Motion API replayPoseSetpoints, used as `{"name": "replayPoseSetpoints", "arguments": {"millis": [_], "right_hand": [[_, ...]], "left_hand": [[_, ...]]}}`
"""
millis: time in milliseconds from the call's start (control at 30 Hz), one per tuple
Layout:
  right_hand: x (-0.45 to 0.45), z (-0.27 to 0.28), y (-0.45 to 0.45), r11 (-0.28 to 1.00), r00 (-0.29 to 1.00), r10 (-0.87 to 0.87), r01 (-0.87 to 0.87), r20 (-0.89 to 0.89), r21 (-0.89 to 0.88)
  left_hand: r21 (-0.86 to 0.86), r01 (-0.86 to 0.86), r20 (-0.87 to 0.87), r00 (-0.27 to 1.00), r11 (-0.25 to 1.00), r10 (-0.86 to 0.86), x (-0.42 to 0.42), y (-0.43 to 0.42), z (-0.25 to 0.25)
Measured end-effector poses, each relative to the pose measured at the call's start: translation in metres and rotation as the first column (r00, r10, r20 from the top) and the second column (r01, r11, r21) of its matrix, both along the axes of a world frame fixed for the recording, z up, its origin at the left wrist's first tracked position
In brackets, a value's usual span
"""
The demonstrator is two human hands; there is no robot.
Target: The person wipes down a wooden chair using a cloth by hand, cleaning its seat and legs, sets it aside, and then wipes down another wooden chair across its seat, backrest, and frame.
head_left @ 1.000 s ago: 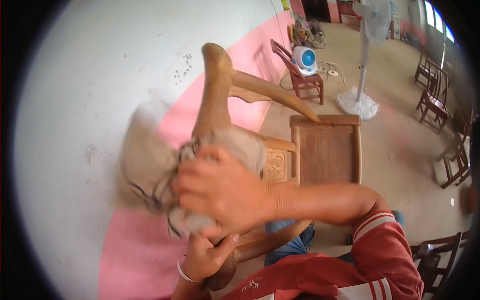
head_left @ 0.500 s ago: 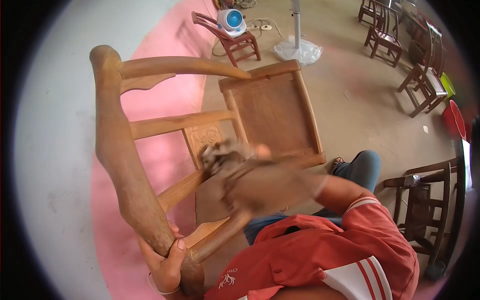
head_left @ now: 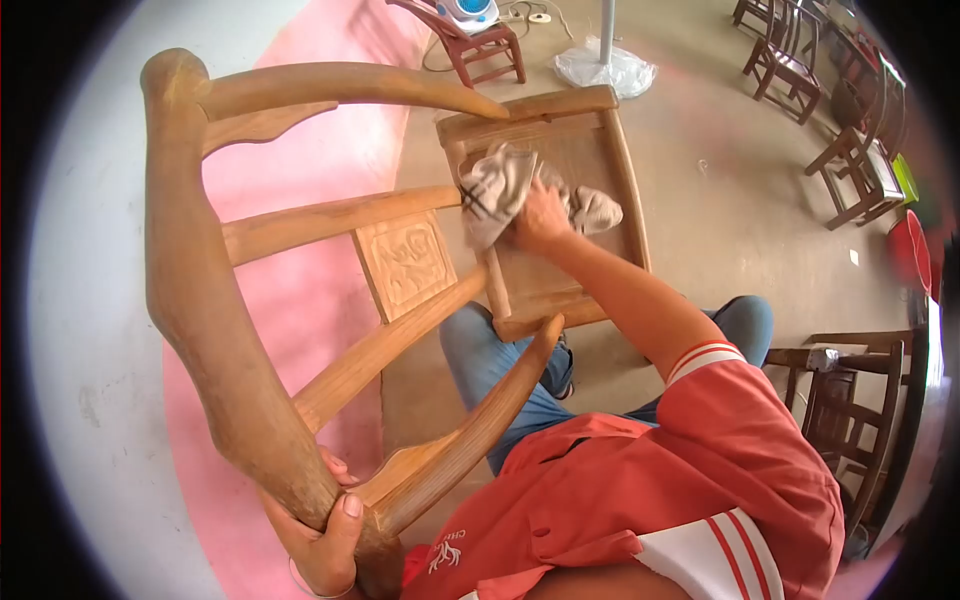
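A wooden chair (head_left: 225,330) with a thick curved top rail, slats and a carved back panel (head_left: 405,262) fills the middle and left. My left hand (head_left: 330,540) is wrapped round the lower end of that top rail. My right hand (head_left: 545,218) presses a crumpled grey-beige cloth (head_left: 498,190) with dark stripes onto the chair's seat (head_left: 550,275), near the edge on the back-panel side. Part of the cloth sticks out beyond my fingers on the right. Some fingers are hidden by the cloth.
My bent knees in jeans (head_left: 480,350) are below the seat. A white and pink wall (head_left: 90,300) stands at the left. Further off are a small red-brown chair (head_left: 480,45) with a blue-white fan, more dark chairs (head_left: 785,60), a red bucket (head_left: 908,250) and a dark chair (head_left: 850,420) at right.
My right hand and the cloth have moved from the top rail, past the back slats, onto the seat. My left hand stays on the rail's lower end. The view has shifted.
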State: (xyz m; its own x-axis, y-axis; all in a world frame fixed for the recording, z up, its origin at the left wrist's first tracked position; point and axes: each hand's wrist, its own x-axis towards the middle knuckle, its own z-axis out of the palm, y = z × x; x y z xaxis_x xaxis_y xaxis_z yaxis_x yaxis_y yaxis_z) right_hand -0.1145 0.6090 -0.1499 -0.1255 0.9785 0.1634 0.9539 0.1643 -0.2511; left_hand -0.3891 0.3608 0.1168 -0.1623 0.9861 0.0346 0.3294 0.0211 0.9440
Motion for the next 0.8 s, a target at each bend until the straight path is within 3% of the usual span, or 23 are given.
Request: {"name": "replayPoseSetpoints", "arguments": {"millis": [33,67,100,133,167,200,233,267,300,333,367,433,467,500,533,567,600,667,767,800], "right_hand": [[-0.005,-0.024,-0.019,0.997,0.997,0.064,-0.065,-0.039,-0.04],[-0.009,-0.014,-0.045,0.923,0.986,0.157,-0.129,0.05,-0.362],[-0.004,-0.053,-0.058,0.913,0.98,0.193,-0.198,-0.048,-0.357],[0.001,-0.049,-0.083,0.939,0.952,0.144,-0.218,-0.27,-0.268],[0.015,-0.044,-0.079,0.939,0.952,0.145,-0.218,-0.269,-0.265],[0.03,-0.037,-0.069,0.771,0.904,0.231,-0.396,-0.361,-0.498],[0.044,-0.029,-0.053,0.518,0.838,0.281,-0.543,-0.468,-0.661],[0.055,0.004,-0.034,0.57,0.914,0.309,-0.398,-0.262,-0.718],[0.066,0.021,-0.01,0.698,0.967,0.213,-0.252,-0.142,-0.67],[0.077,0.041,0.0,0.945,0.994,0.009,-0.044,-0.108,-0.325],[0.098,0.02,0.036,0.992,0.951,-0.121,0.125,-0.283,-0.004],[0.111,0.061,0.047,0.863,0.909,-0.301,0.389,-0.288,0.324],[0.103,0.06,0.047,0.855,0.904,-0.313,0.402,-0.292,0.327],[0.087,0.052,0.044,0.898,0.898,-0.36,0.407,-0.254,0.166],[0.072,0.04,0.04,0.913,0.893,-0.399,0.408,-0.208,-0.002],[0.055,0.011,0.034,0.922,0.92,-0.386,0.383,-0.063,-0.051],[0.042,-0.003,0.013,0.946,0.944,-0.323,0.319,0.071,0.053],[0.016,-0.021,-0.03,0.976,0.979,-0.202,0.198,0.031,0.089],[-0.004,-0.055,-0.097,0.98,0.983,0.184,-0.183,-0.008,0.076],[0.005,-0.053,-0.094,0.972,0.973,0.224,-0.219,-0.053,0.087]], "left_hand": [[-0.005,0.003,0.006,1.0,1.0,-0.003,0.005,-0.001,0.001],[0.003,-0.04,0.024,0.999,0.999,0.04,0.015,-0.002,0.004],[0.012,-0.085,0.039,0.996,0.996,0.085,0.019,-0.001,0.007],[0.019,-0.086,0.044,0.995,0.996,0.085,0.016,0.0,0.006],[-0.003,-0.048,0.007,0.999,0.999,0.048,0.01,0.001,0.007],[-0.038,-0.007,-0.032,0.999,0.999,0.006,0.006,0.001,0.008],[-0.042,-0.007,-0.032,0.999,0.999,0.005,0.007,0.001,0.007],[-0.037,-0.013,-0.026,1.0,0.999,0.012,0.009,0.0,0.006],[-0.025,-0.02,-0.02,1.0,0.999,0.02,0.011,0.0,0.007],[-0.017,-0.021,-0.02,1.0,1.0,0.021,0.012,0.0,0.007],[-0.004,-0.015,-0.032,0.999,1.0,0.015,0.012,0.0,0.008],[0.014,0.006,-0.045,0.999,1.0,-0.005,0.019,0.0,0.008],[0.029,-0.053,0.001,0.999,0.998,0.053,0.026,-0.002,0.007],[0.039,-0.109,0.05,0.993,0.993,0.107,0.029,-0.002,0.006],[0.041,-0.09,0.051,0.995,0.995,0.087,0.019,-0.003,0.008],[-0.029,0.001,-0.027,1.0,1.0,-0.002,0.001,-0.005,0.01],[-0.109,0.081,-0.101,0.991,0.991,-0.093,-0.008,-0.004,0.012],[-0.114,0.065,-0.093,0.993,0.991,-0.076,-0.006,0.0,0.013],[-0.145,0.023,-0.095,0.995,0.989,-0.037,0.001,-0.002,0.02],[-0.15,0.001,-0.094,0.995,0.989,-0.016,0.005,0.001,0.021]]}}
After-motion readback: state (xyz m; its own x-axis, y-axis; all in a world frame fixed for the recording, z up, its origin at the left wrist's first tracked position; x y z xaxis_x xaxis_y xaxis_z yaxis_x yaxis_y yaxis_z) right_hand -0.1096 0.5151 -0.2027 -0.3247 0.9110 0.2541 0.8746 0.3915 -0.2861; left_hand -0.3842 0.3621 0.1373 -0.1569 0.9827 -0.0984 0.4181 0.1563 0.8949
